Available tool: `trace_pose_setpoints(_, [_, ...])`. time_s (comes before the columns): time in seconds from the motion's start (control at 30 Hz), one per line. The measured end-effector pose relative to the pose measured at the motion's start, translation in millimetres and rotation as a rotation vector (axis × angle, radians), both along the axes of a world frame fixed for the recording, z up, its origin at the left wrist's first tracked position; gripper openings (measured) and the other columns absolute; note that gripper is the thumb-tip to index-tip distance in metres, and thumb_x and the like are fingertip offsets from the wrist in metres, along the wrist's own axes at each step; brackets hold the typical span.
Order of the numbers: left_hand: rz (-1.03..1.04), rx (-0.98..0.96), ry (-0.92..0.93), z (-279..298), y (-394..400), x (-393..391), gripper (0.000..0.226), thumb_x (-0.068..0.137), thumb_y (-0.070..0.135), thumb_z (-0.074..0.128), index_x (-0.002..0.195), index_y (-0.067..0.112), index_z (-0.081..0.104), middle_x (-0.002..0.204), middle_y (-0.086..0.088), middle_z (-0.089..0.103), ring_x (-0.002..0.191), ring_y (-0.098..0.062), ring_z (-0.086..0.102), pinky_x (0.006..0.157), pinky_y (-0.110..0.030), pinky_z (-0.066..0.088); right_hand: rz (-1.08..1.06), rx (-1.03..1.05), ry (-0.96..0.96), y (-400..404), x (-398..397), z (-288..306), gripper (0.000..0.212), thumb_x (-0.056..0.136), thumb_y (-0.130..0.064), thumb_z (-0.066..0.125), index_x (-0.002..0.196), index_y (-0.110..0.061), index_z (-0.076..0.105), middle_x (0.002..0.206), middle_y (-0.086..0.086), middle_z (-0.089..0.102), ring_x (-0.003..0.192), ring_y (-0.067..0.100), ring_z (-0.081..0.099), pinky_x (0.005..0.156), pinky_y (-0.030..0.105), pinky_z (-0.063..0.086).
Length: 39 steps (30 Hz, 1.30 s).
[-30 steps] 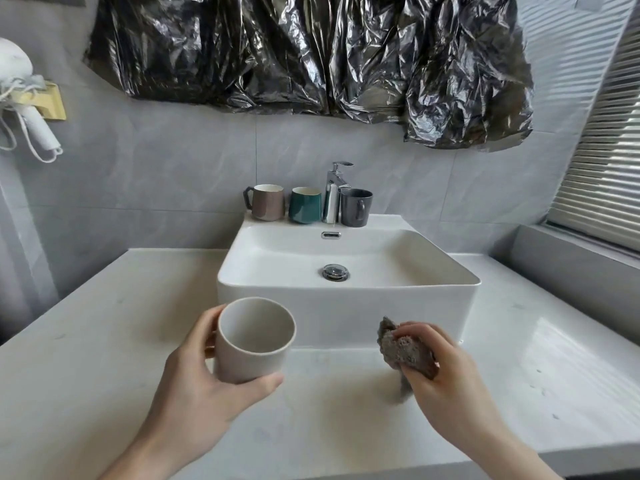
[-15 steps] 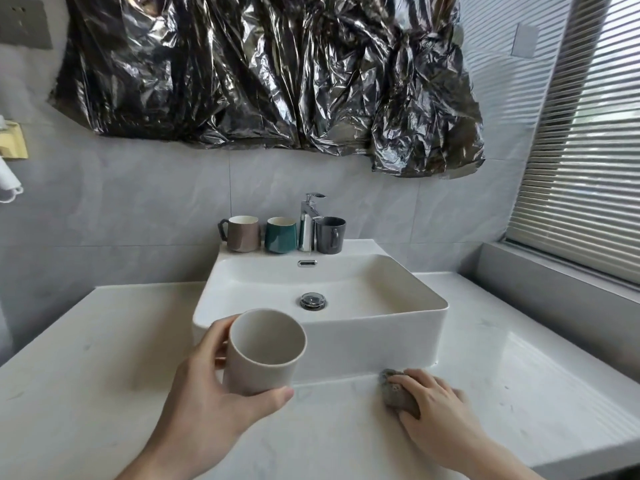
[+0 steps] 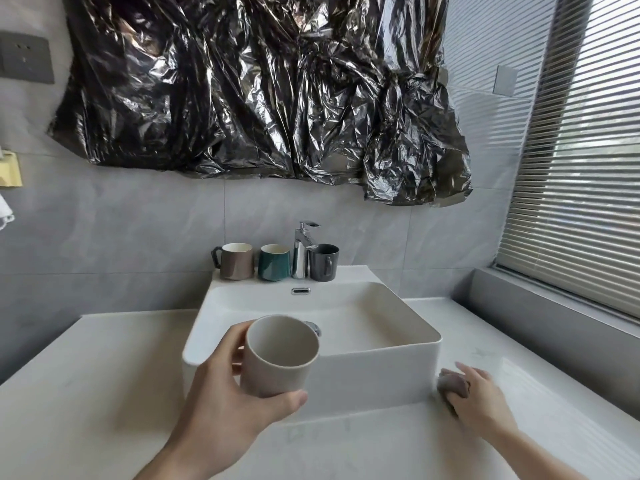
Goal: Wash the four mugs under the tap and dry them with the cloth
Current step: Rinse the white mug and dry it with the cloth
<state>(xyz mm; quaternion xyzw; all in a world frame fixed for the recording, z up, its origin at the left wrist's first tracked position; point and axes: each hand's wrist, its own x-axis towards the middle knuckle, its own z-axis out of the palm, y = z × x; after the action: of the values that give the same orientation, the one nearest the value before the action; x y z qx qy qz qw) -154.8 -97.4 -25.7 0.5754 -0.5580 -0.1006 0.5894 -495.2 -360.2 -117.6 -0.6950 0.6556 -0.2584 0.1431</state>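
Left hand point(image 3: 221, 403): fingers curled round beige mug point(image 3: 278, 356), thumb under its base, mug tilted mouth-up before the basin point(image 3: 381, 372). Right hand point(image 3: 481, 398): fingers laid over grey cloth point(image 3: 452, 384), pressing it to the countertop point(image 3: 104, 393) beside the basin's corner.
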Motion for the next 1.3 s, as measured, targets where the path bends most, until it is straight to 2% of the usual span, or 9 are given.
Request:
trace_pose_setpoints(0.13, [0.006,-0.024,0.022,10,1,15,0.083,0.05,0.026,0.105,0.12,0.045,0.064,0.114,0.015,0.076,0.103,-0.008,0.067,0.08,-0.02,0.056,-0.034,0.008,-0.008,-26,3,11,0.048,0.078,-0.011,0.074,0.125,-0.019,0.072,0.132,0.011,0.067,0.124,0.03,0.062,0.102,0.035,0.046])
trace_pose_setpoints(0.27, [0.057,-0.044,0.073,15,0,33,0.091,0.04,0.04,0.102,0.122,0.046,0.063,0.11,0.014,0.077,0.097,-0.012,0.069,0.079,-0.039,0.063,-0.06,0.083,-0.005,-45,4,13,0.01,0.071,-0.028,0.083,0.075,-0.029,0.073,0.089,0.0,0.077,0.092,0.023,0.069,0.078,0.034,0.053])
trace_pose_setpoints(0.37, [0.079,-0.042,0.09,18,-3,47,0.093,0.038,0.045,0.101,0.124,0.043,0.064,0.11,0.011,0.077,0.095,-0.014,0.07,0.077,-0.042,0.065,-0.106,0.123,-0.17,-64,16,20,0.026,0.077,-0.031,0.085,0.06,-0.015,0.073,0.062,0.002,0.071,0.067,0.021,0.065,0.059,0.03,0.045])
trace_pose_setpoints(0.57, [0.075,-0.053,0.096,24,-17,64,0.086,0.038,0.036,0.107,0.115,0.036,0.069,0.11,0.003,0.077,0.095,-0.019,0.072,0.061,-0.023,0.06,-0.11,0.338,-0.352,-117,38,21,0.006,0.064,0.001,0.055,0.062,-0.002,0.06,0.05,0.017,0.054,0.046,0.025,0.051,0.056,0.038,0.048])
trace_pose_setpoints(0.67, [0.087,-0.05,0.087,29,-34,64,0.089,0.034,0.048,0.101,0.115,0.032,0.068,0.11,0.009,0.077,0.093,-0.011,0.073,0.067,-0.019,0.058,-0.099,0.413,-0.321,-110,46,34,0.019,0.071,0.006,0.051,0.059,-0.009,0.047,0.052,0.01,0.044,0.041,0.017,0.039,0.047,0.023,0.034])
trace_pose_setpoints(0.9, [0.032,-0.03,0.05,36,-93,51,0.079,0.044,0.036,0.102,0.114,0.045,0.066,0.113,0.012,0.075,0.092,-0.005,0.069,0.071,-0.025,0.056,-0.107,0.23,-0.294,-144,62,66,0.023,0.089,-0.026,0.071,0.074,-0.015,0.059,0.056,-0.001,0.054,0.052,0.02,0.053,0.047,0.022,0.037])
trace_pose_setpoints(1.1, [0.026,0.012,0.028,31,-142,45,0.075,0.049,0.029,0.103,0.113,0.041,0.066,0.111,0.013,0.075,0.093,-0.005,0.069,0.065,-0.017,0.055,-0.15,0.087,-0.381,-189,83,76,0.006,0.08,-0.016,0.067,0.077,-0.012,0.072,0.045,-0.009,0.064,0.045,0.01,0.06,0.039,0.015,0.043])
trace_pose_setpoints(1.23, [0.027,0.02,0.029,29,-155,49,0.076,0.049,0.029,0.104,0.114,0.04,0.067,0.11,0.013,0.075,0.094,-0.006,0.07,0.066,-0.018,0.056,0.006,0.303,-0.313,-202,91,70,0.064,0.064,-0.035,0.08,0.12,-0.008,0.067,0.095,0.009,0.073,0.077,0.025,0.072,0.07,0.032,0.057])
trace_pose_setpoints(1.3, [0.02,0.016,0.038,29,-153,53,0.084,0.043,0.039,0.107,0.115,0.042,0.066,0.112,0.014,0.075,0.096,-0.007,0.07,0.069,-0.021,0.056,0.048,0.311,-0.267,-196,95,81,0.043,0.071,-0.033,0.076,0.11,-0.018,0.068,0.078,0.008,0.063,0.058,0.025,0.061,0.057,0.033,0.049])
